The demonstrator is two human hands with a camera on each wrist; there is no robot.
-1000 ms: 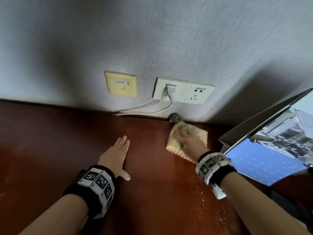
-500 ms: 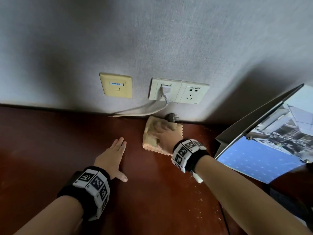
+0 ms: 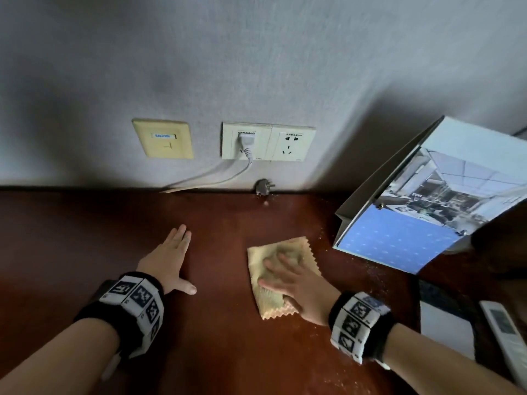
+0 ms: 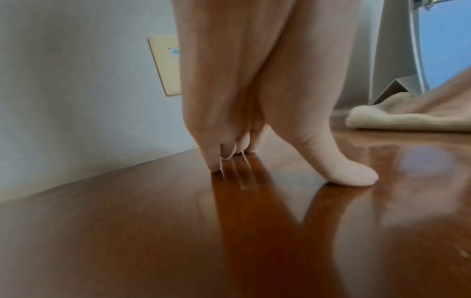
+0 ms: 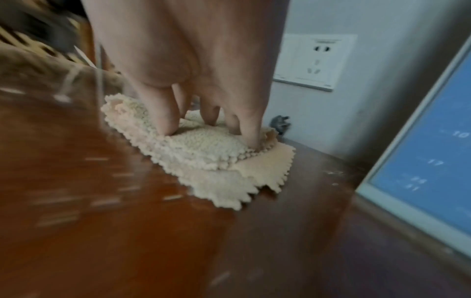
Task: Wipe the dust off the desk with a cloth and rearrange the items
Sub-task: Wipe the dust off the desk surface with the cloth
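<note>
A folded cream cloth (image 3: 296,248) with zigzag edges lies on the dark red-brown desk (image 3: 228,352), right of centre. My right hand (image 3: 285,276) presses flat on it with its fingers spread. The right wrist view shows that hand (image 5: 207,129) with straight fingertips pushing into the fluffy cloth (image 5: 203,159). My left hand (image 3: 176,260) rests flat on the bare desk to the left, fingers together and thumb out. In the left wrist view this hand (image 4: 288,173) touches the glossy wood, and the cloth (image 4: 395,119) lies at the far right.
A standing calendar (image 3: 427,212) with a blue page leans at the right back. A loose grey plug (image 3: 263,187) lies against the wall under the sockets (image 3: 268,142), where a white cable is plugged in. White paper (image 3: 445,329) and a remote (image 3: 504,332) lie at the right edge. Dust specks dot the desk's right side.
My right hand has drawn the cloth away from the wall by the plug, first leftward, then toward me. The left hand has stayed flat on the desk.
</note>
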